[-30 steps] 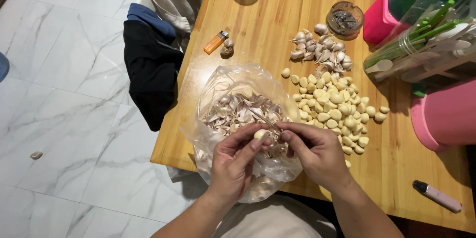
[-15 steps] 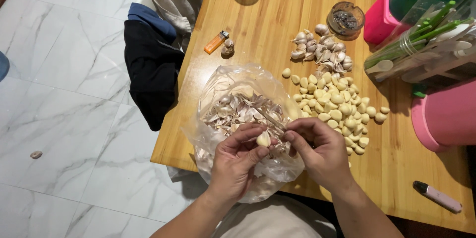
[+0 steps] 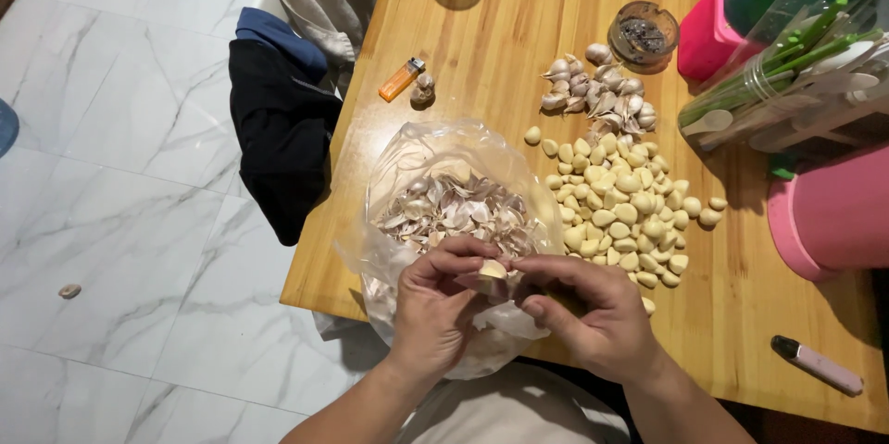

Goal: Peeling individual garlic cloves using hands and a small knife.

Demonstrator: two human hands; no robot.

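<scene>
Both hands meet over the open mouth of the plastic bag (image 3: 407,152): the left hand (image 3: 435,300) has its grip pinched on a pale garlic clove (image 3: 492,269), thumb and fingertips clamped round it, while the right hand (image 3: 593,310) is curled shut beside it with its fingertips touching the clove; whether it holds a small blade I cannot tell. This looks like the peeling step, skin coming off one clove, and the next move would seem to call for a firm pinch and a clean pull so the skin falls into the bag. The bag holds a heap of papery garlic skins (image 3: 454,211). On the wooden counter (image 3: 519,27) just right of it lies a pile of peeled cloves (image 3: 622,205), with unpeeled cloves (image 3: 597,92) beyond, near a small round glass dish (image 3: 644,34) of dark bits
</scene>
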